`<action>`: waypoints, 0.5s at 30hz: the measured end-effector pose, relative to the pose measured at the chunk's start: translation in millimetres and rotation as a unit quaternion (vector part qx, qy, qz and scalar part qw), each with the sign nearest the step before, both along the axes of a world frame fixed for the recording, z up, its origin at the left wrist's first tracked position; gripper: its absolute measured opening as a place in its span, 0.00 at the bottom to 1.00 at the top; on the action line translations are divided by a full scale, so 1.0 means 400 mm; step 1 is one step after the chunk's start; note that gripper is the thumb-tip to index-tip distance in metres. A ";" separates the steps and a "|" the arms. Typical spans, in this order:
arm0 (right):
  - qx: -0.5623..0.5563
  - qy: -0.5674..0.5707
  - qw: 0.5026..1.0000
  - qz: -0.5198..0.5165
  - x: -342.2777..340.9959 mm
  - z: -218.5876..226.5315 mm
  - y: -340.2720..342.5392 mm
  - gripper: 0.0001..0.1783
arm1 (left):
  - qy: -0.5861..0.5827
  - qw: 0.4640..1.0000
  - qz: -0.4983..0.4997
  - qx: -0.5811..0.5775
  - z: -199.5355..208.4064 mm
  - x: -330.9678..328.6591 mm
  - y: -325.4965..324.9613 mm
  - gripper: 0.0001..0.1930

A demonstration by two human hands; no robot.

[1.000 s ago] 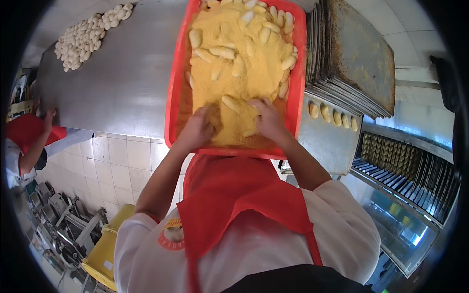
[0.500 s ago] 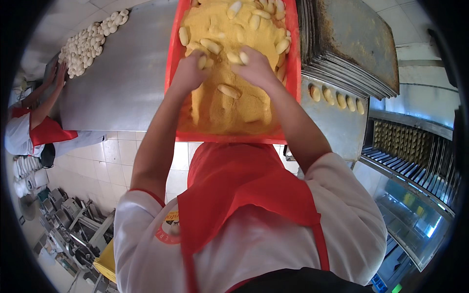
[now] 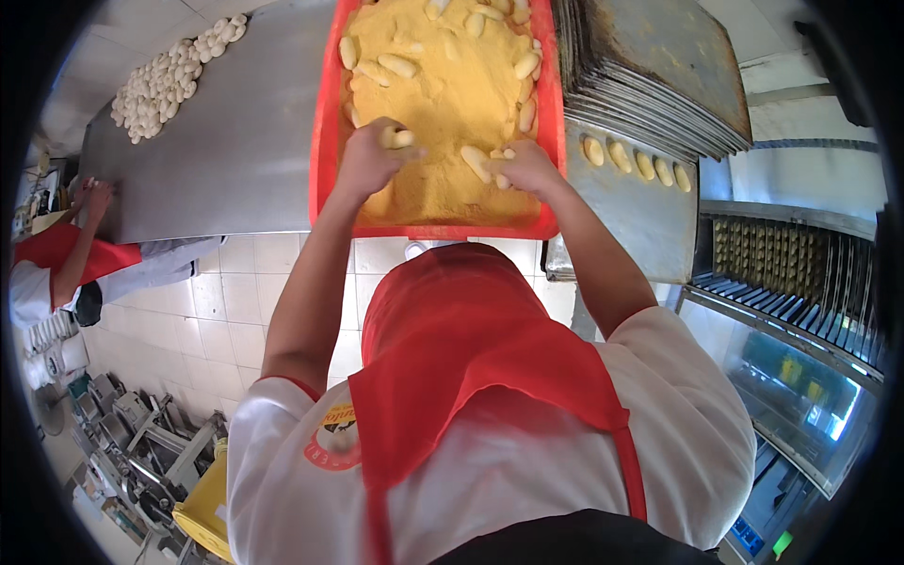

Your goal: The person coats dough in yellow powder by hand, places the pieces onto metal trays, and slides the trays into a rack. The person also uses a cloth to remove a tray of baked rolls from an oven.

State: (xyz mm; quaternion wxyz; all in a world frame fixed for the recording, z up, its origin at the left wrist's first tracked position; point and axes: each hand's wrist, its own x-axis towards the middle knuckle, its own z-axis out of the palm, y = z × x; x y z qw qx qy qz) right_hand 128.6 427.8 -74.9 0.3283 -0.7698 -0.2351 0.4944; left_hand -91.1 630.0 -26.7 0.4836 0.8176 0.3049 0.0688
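Note:
A red tub [image 3: 325,122] in front of me holds yellow crumbs [image 3: 428,113]. Oval dough pieces lie in it, mostly along the far and right sides, one of them a pale dough piece [image 3: 397,65] toward the left. Over the tub's left side, my left hand [image 3: 367,162] is closed around dough pieces [image 3: 400,138] that stick out past its fingers. My right hand [image 3: 527,171], near the front right of the tub, is closed on several dough pieces, with a long one [image 3: 476,163] jutting out to the left. The exact number in each hand is hidden.
Right of the tub, a metal tray [image 3: 650,226] carries a row of coated dough pieces [image 3: 645,166] beside a stack of trays [image 3: 659,66]. A rack [image 3: 777,254] stands farther right. Left is a steel table [image 3: 226,141] with piled dough balls [image 3: 155,94] and a co-worker's hands [image 3: 92,196].
My right hand has moved right and toward me, away from the left hand. The dough piece lying at the tub's front middle is no longer there. The co-worker's hands have drawn back from the pile.

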 end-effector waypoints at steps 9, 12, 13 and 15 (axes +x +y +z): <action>-0.042 -0.283 0.957 0.055 -0.101 0.080 0.005 0.36 | 0.219 0.932 -0.145 0.252 -0.059 0.021 -0.092 0.20; 0.118 0.001 0.983 -0.140 -0.078 0.126 -0.057 0.35 | 0.091 0.995 -0.036 0.006 -0.015 -0.058 -0.074 0.19; 0.127 0.002 0.982 -0.139 -0.073 0.125 -0.082 0.35 | 0.005 0.969 0.061 -0.241 0.006 -0.068 -0.081 0.19; 0.273 0.300 0.882 -0.240 -0.060 0.102 -0.129 0.32 | -0.105 0.940 0.101 -0.309 0.040 -0.063 -0.133 0.20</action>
